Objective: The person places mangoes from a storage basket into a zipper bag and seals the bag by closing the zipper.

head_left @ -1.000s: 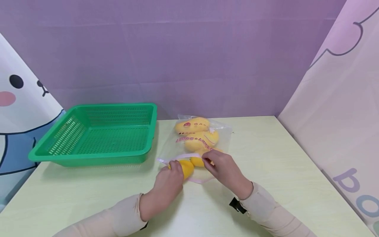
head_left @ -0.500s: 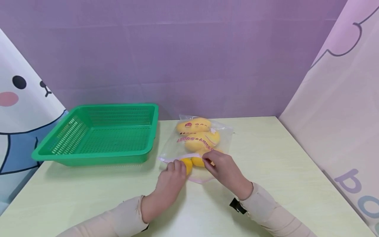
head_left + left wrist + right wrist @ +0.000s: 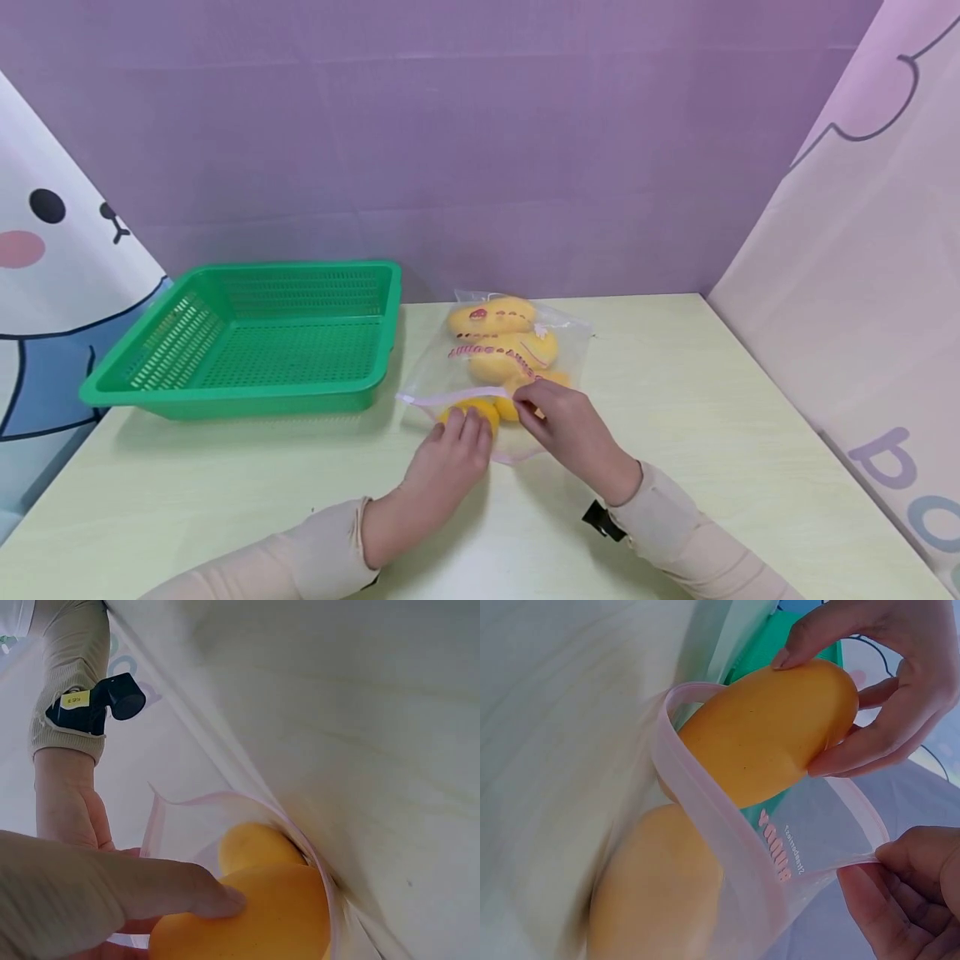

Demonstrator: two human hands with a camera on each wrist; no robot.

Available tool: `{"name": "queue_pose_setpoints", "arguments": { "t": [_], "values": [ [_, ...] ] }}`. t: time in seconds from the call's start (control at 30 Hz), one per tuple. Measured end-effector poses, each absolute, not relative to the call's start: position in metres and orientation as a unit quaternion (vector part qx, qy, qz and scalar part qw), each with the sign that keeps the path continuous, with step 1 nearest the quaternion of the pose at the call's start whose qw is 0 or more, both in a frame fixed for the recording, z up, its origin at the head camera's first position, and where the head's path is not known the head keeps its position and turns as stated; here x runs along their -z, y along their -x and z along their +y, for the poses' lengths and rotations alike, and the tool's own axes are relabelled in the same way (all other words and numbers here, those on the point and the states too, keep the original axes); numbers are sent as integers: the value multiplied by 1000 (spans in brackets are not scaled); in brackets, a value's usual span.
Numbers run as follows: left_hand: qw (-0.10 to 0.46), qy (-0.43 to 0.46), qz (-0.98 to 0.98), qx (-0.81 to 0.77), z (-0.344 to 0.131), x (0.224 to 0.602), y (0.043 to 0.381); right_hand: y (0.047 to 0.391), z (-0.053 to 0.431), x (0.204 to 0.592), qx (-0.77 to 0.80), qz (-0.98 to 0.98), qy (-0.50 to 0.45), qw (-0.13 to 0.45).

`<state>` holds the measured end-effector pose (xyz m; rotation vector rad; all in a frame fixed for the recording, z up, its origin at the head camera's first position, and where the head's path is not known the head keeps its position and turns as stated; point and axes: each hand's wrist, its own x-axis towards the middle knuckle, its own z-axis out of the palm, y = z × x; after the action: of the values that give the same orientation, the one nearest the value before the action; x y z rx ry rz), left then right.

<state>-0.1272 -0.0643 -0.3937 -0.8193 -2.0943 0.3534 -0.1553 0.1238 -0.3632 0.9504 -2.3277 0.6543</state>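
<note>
A clear zip bag with a pink rim and printed letters lies on the table, its mouth facing me. Several yellow mangoes sit inside it, one of them near the far end. My left hand holds another mango between thumb and fingers, partly inside the open mouth. In the left wrist view, the thumb presses on that mango, with a second mango behind it. My right hand pinches the bag's rim between thumb and fingertips and holds the mouth apart.
A green perforated basket stands on the table to the left of the bag. A purple cloth backdrop rises behind the table, and a printed curtain borders the right side.
My left hand has moved slightly right and turned over the mango, which sits further into the bag's mouth. My right hand keeps its pinch on the rim in nearly the same place.
</note>
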Motion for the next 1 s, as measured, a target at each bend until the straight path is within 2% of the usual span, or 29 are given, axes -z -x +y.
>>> {"name": "queue_pose_setpoints", "arguments": {
  "t": [0.3, 0.57, 1.0],
  "values": [
    [429, 417, -791, -126, -61, 392, 126, 155, 124, 363, -242, -864, -352, 268],
    [369, 506, -767, -142, -59, 386, 129, 154, 124, 362, -238, -865, -349, 271],
    [337, 473, -793, -181, -52, 386, 149, 153, 124, 360, -237, -863, -354, 270]
  ]
}}
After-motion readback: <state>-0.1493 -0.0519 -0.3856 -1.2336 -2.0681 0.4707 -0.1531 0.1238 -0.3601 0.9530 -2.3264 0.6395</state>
